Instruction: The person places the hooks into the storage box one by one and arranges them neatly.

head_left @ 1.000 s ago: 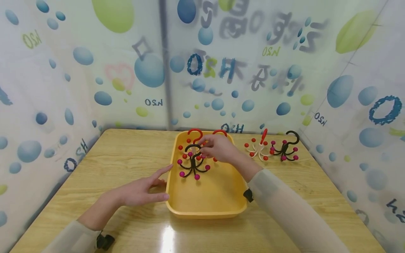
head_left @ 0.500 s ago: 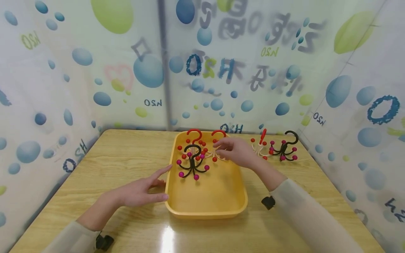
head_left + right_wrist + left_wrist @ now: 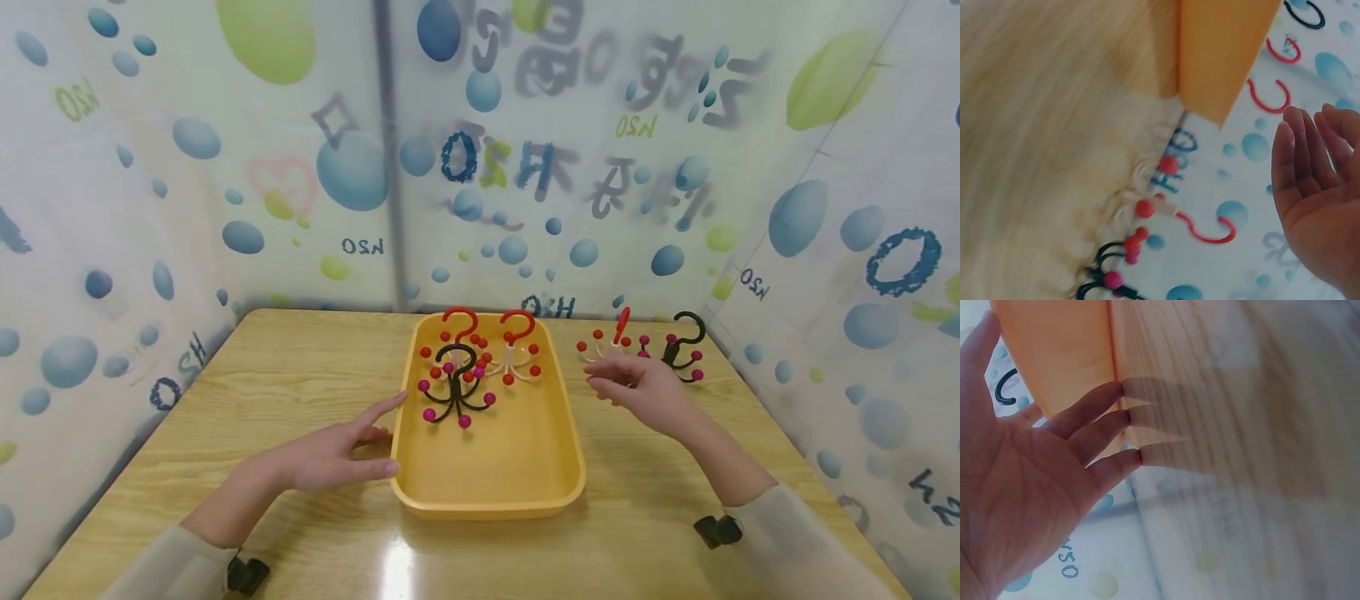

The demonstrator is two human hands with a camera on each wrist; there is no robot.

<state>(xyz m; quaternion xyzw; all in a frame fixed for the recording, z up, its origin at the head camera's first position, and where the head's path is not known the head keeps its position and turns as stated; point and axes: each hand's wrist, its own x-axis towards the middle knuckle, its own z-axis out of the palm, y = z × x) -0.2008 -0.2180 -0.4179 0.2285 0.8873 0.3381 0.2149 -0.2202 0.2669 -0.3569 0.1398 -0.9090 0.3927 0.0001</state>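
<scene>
Red-topped white hook (image 3: pixel 620 329): right of the yellow tray (image 3: pixel 495 467) | right hand (image 3: pixel 641 390) near that hook, right of the tray, fingers loosely bent, grip empty | left hand (image 3: pixel 341 454) at the tray's left side, fingers extended, touching it, grip relaxed | hook's long axis nearly upright, red end up, leaning slightly away from the tray

White wall covering (image 3: pixel 300 283), patterned with blue and green ovals: large blue-and-green lettering (image 3: pixel 495 164), "H2O", mirror-reversed; small green lettering (image 3: pixel 636 127) and small dark-blue lettering (image 3: pixel 362 247), same text, likewise reversed. Blurred grey characters (image 3: pixel 550 71), same covering: illegible.
</scene>
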